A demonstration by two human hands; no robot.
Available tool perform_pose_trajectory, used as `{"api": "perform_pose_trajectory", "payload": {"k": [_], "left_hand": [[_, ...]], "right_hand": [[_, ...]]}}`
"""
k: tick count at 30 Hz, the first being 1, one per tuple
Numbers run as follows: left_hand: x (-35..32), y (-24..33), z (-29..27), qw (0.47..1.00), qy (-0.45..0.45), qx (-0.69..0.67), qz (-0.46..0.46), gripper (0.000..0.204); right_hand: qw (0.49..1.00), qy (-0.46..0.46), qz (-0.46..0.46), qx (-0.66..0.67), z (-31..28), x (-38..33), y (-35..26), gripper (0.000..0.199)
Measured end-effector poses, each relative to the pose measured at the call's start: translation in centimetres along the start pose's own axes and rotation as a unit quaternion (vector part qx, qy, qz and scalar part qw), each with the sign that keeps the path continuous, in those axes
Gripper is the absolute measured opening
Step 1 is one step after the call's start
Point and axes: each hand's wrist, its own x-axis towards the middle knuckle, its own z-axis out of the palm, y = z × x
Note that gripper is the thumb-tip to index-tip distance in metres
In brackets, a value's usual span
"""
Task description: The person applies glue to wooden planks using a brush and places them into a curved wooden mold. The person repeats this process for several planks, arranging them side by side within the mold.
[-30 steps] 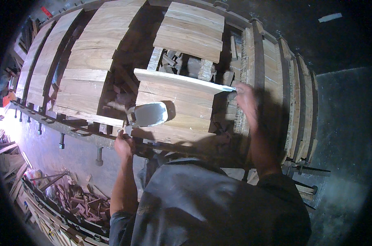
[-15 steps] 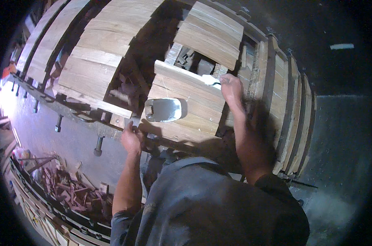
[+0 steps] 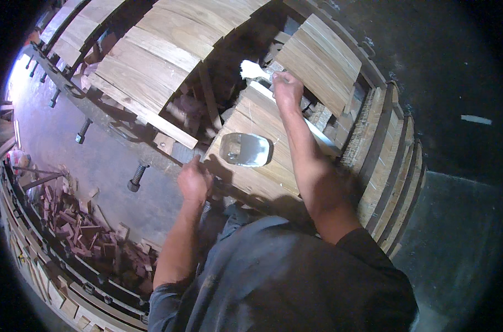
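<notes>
My right hand [image 3: 288, 91] is closed round a brush [image 3: 254, 70] whose bristles are covered in white, glue-like stuff. The brush is at the far left end of a narrow wooden strip [image 3: 319, 133], whose upper edge shows white. That strip lies along the far side of a panel of joined boards [image 3: 251, 119]. On the panel stands a clear, squarish tub [image 3: 254, 150] with white liquid in it. My left hand [image 3: 195, 181] is curled at the panel's near left corner, its fingers partly hidden; what it grips, if anything, I cannot make out.
Another board panel [image 3: 151, 55] lies to the left, across a dark gap, and a smaller one [image 3: 320, 63] lies beyond the strip. Clamp screws [image 3: 136, 178] jut from the near metal rail. Wood offcuts [image 3: 91, 227] are heaped at lower left. Clamped boards [image 3: 384, 177] stand at the right.
My right hand has swept the brush leftward along the strip to its far left end. The strip's edge now looks whiter. The whole view has shifted; my left hand stays near the corner.
</notes>
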Motion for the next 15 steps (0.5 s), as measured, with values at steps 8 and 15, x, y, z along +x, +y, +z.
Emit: {"api": "perform_pose_trajectory", "payload": {"k": [8,15], "left_hand": [[0.0,-0.3,0.8,0.999,0.001,-0.031,-0.019,0.047],[0.9,-3.3,2.8,0.994,-0.008,-0.109,-0.026,0.044]], "right_hand": [[0.996,0.076,0.031,-0.028,-11.3,-3.9,8.4,0.017],[0.943,0.22,0.015,-0.251,-29.2,-13.8,16.6,0.033]]}}
